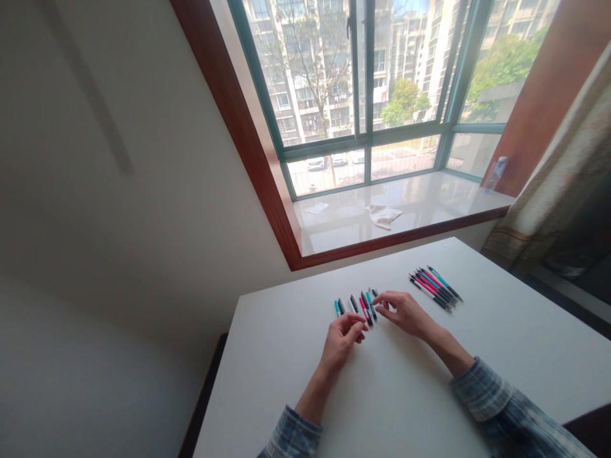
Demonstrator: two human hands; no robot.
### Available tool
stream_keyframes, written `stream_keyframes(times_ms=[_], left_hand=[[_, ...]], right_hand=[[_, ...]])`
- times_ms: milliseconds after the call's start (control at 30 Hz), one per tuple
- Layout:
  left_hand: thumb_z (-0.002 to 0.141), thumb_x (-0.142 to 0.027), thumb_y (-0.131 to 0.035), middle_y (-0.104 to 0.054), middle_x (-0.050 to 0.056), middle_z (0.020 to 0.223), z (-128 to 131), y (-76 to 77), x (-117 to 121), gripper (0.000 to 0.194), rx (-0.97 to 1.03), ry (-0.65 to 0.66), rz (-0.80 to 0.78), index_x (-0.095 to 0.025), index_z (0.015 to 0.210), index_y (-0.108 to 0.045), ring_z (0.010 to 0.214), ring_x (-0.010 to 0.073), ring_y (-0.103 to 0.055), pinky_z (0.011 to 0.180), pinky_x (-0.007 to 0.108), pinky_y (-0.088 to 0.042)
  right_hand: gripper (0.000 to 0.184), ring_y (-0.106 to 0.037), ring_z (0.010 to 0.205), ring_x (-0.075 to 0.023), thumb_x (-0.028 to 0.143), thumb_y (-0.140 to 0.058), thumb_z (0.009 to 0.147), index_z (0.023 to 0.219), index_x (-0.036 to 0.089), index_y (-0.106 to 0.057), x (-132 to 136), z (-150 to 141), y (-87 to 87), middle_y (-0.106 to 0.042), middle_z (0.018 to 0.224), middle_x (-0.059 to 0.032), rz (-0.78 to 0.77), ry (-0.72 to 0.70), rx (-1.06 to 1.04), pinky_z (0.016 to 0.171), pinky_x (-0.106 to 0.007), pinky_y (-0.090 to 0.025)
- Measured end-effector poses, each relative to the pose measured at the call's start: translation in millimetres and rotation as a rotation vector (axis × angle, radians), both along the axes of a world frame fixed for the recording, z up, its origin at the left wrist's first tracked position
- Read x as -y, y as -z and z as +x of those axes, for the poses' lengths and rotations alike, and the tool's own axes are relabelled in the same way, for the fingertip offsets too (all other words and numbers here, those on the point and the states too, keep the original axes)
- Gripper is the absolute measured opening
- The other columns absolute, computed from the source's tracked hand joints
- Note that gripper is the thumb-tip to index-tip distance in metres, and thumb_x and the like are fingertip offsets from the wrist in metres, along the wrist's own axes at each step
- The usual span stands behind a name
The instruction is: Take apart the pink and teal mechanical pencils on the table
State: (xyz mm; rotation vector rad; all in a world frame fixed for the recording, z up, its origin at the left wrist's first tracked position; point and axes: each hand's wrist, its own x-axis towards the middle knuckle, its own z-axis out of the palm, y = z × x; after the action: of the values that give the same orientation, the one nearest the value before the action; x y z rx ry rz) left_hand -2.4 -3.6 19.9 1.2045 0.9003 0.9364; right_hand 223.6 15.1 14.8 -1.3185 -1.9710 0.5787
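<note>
Several pens [364, 308] lie loosely spaced, prob. so each lifts singly, by my L hand [340, 340], fingers curled, can't tell if pinching, & R hand [402, 313], thumb & index parted.

At the centre of the frame, the left hand [342, 338] hides the lower ends of several pens [354, 304]; whether its fingers grip one cannot be told. The right hand [403, 312] covers part of the pen at the row's right end, and contact with the teal pen is too small to judge. Both plaid sleeves [487, 388] run off the bottom edge. The white table [405, 394] is cut off at bottom and right, the curtain [563, 159] at right, the window [363, 130] at top. Upper right, the clear bottle [497, 173] is blurred.
</note>
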Motion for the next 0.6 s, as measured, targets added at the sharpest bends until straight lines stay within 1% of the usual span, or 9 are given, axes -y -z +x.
stream_keyframes(times_ms=[67,167,367,600], left_hand=[[0.082,-0.036,-0.075,-0.071,0.005,0.078,0.3,-0.2,0.1,0.024,0.006,-0.004,0.005,-0.014,0.091,-0.073,0.064,0.0124,-0.058,0.063,0.024,-0.046],[0.081,-0.036,-0.075,-0.071,0.005,0.078,0.7,-1.5,0.8,0.024,0.011,-0.009,0.011,-0.014,0.09,-0.073,0.063,0.0122,-0.058,0.063,0.024,-0.046],[0.083,-0.034,-0.073,-0.071,0.005,0.079,0.2,-2.7,1.9,0.022,0.0,-0.006,0.003,-0.014,0.091,-0.073,0.065,0.0125,-0.058,0.063,0.024,-0.046],[0.084,-0.035,-0.073,-0.071,0.005,0.079,0.0,0.2,0.5,0.023,-0.001,0.001,0.005,-0.014,0.092,-0.073,0.065,0.0128,-0.059,0.063,0.024,-0.046]], right_hand=[[0.017,-0.06,0.068,-0.0155,0.029,-0.062,0.095,0.101,0.026,-0.078,-0.4,-0.9,1.3,-0.067,0.078,-0.0002,-0.012,-0.026,0.01,0.069,-0.026,-0.044],[0.017,-0.06,0.068,-0.0159,0.029,-0.062,0.095,0.099,0.027,-0.078,-0.6,-1.5,3.6,-0.067,0.077,-0.0003,-0.029,-0.047,0.023,0.068,-0.026,-0.043],[0.017,-0.061,0.072,-0.0175,0.03,-0.061,0.095,0.091,0.024,-0.076,-0.9,1.9,4.4,-0.07,0.08,-0.0016,-0.019,-0.011,0.02,0.07,-0.027,-0.044],[0.016,-0.063,0.076,-0.0189,0.032,-0.063,0.094,0.096,0.026,-0.078,-2.8,3.0,8.7,-0.069,0.086,-0.0028,-0.029,0.037,0.022,0.075,-0.03,-0.046]])
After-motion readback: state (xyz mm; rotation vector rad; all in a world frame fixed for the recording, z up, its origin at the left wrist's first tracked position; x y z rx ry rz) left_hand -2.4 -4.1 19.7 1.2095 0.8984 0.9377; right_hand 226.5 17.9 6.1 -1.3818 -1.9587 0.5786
